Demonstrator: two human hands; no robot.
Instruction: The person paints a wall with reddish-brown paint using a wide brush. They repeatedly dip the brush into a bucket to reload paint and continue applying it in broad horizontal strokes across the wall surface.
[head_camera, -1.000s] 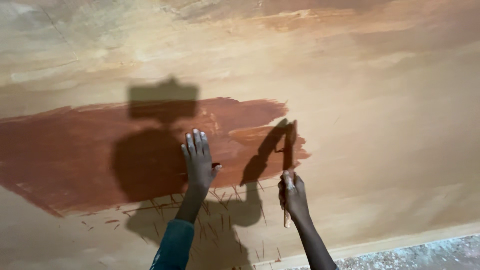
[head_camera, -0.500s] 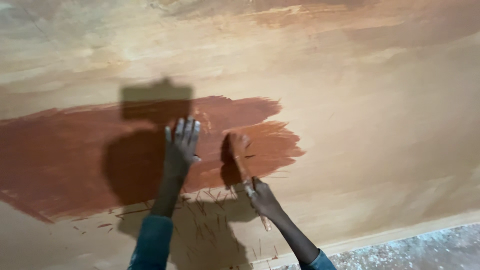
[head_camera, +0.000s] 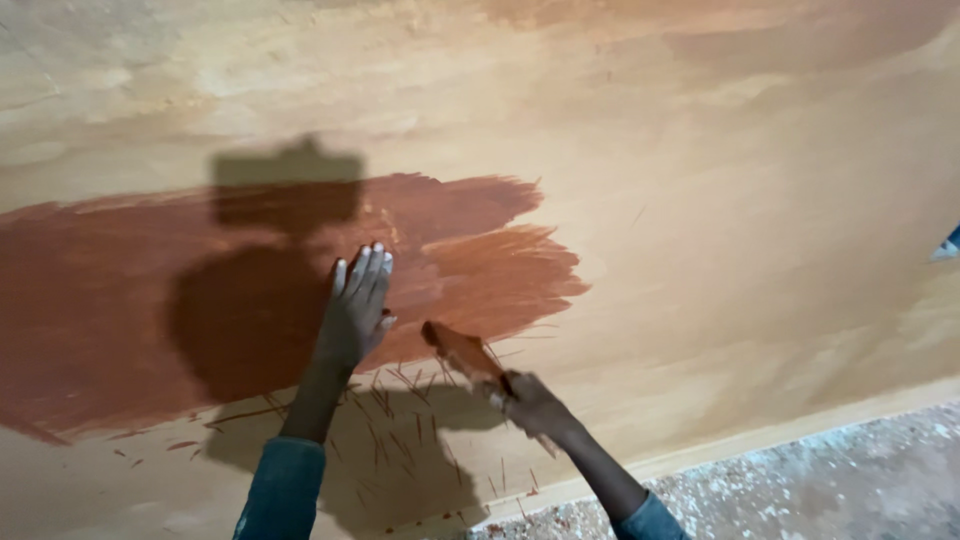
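Note:
My left hand (head_camera: 356, 312) lies flat with fingers together against the tan wall (head_camera: 720, 200), resting on the wide patch of red-brown paint (head_camera: 120, 300). My right hand (head_camera: 528, 403) grips the handle of a paintbrush (head_camera: 458, 350), whose paint-loaded bristles point up-left and touch the wall just below the patch's lower edge, right of my left hand. Thin reddish streaks and specks mark the wall under the brush. My own shadow falls across the painted area.
The wall's bottom edge meets a speckled grey floor (head_camera: 820, 480) at the lower right. A small blue object (head_camera: 950, 243) shows at the far right edge. Unpainted tan wall spreads above and to the right of the patch.
My right hand has swung the brush down and left, from the patch's right tip to its lower edge. The left hand stays pressed on the wall.

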